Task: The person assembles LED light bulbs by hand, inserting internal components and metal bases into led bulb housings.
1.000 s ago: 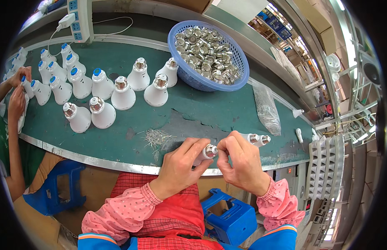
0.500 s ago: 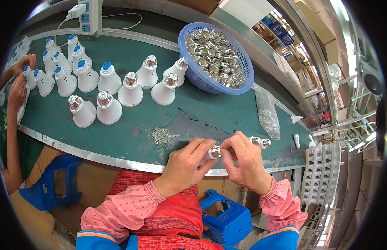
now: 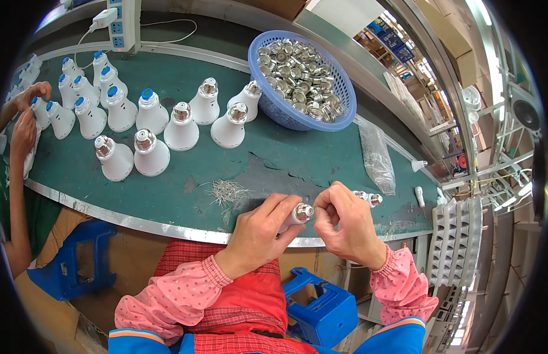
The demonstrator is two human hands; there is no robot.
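Observation:
My left hand (image 3: 263, 227) is wrapped round a white light bulb (image 3: 300, 215), its silver screw cap pointing to the right. Just beside the cap, my right hand (image 3: 348, 223) is closed in a pinch; whatever the fingertips hold is too small to make out. Left of my hands lies a small heap of thin metal pins (image 3: 226, 192). Partly hidden behind my right hand, more capped bulbs (image 3: 374, 199) lie on the bench. Farther off stand several white bulbs with silver caps (image 3: 182, 127) and others with blue tops (image 3: 121, 110).
A blue plastic basket (image 3: 268, 106) full of silver screw caps stands at the back. A clear plastic bag (image 3: 377, 159) lies right of it on the green bench (image 3: 321, 156). At the left, another person's hands (image 3: 27, 118) handle a bulb. Blue stools (image 3: 324, 315) stand below the bench edge.
The bulb's cap has tilted more toward me, and my right hand has drawn slightly away from it. My left hand keeps its hold. The view has shifted slightly.

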